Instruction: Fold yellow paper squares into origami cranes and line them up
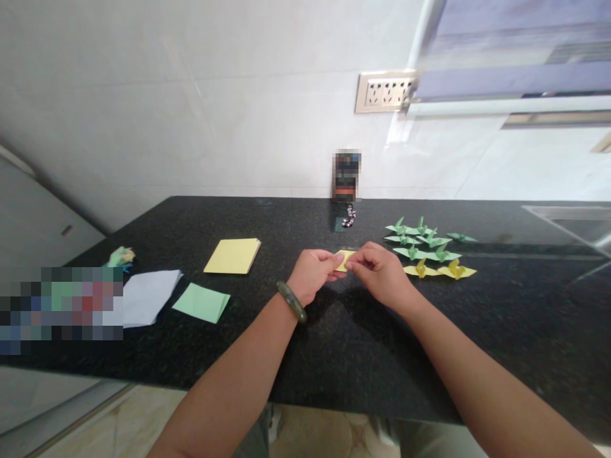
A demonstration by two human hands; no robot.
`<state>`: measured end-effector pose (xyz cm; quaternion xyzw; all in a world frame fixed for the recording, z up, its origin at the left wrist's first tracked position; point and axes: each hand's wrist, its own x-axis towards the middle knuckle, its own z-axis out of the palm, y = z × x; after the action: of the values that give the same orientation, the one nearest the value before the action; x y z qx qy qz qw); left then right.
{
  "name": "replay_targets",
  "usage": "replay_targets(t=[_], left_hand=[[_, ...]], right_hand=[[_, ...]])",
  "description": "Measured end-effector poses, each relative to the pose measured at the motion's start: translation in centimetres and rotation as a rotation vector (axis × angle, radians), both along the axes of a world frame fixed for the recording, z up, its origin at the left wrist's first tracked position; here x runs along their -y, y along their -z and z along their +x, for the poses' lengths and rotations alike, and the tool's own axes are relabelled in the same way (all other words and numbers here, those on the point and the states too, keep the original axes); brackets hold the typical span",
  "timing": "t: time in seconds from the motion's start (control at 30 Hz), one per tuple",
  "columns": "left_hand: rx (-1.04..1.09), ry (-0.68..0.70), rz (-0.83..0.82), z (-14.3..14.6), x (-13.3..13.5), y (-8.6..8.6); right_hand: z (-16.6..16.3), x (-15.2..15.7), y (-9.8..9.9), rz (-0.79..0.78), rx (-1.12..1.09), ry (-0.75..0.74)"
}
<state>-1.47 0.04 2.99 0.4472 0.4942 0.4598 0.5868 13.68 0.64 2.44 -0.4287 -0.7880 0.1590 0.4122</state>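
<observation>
Between my fingers is a small folded piece of yellow paper [344, 260], held just above the dark countertop [329, 362]. My left hand [312, 272] pinches its left side, thumb on top; a green bangle circles that wrist. My right hand [379, 270] grips the paper's right side between thumb and fingers. To the right stand several green paper cranes [432, 240] in rows, with two yellow paper cranes [456, 270] in front. Left of my hands lie a stack of yellow paper sheets [231, 256] and a folded green paper [201, 303].
White paper [151, 296] and crumpled coloured paper [121, 256] lie at the far left, beside a blurred-out area. A pixelated upright object [346, 176] with a beaded strap [349, 216] leans at the wall under a socket panel [386, 93]. A sink edge [568, 222] is at right.
</observation>
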Motion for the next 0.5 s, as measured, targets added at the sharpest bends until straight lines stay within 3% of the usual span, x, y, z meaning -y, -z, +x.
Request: replay_targets(t=[0.5], left_hand=[[-0.086,0.005,0.016,0.34,0.04,0.53]], right_hand=[[0.23,-0.08,-0.34,-0.023,0.126,-0.041]])
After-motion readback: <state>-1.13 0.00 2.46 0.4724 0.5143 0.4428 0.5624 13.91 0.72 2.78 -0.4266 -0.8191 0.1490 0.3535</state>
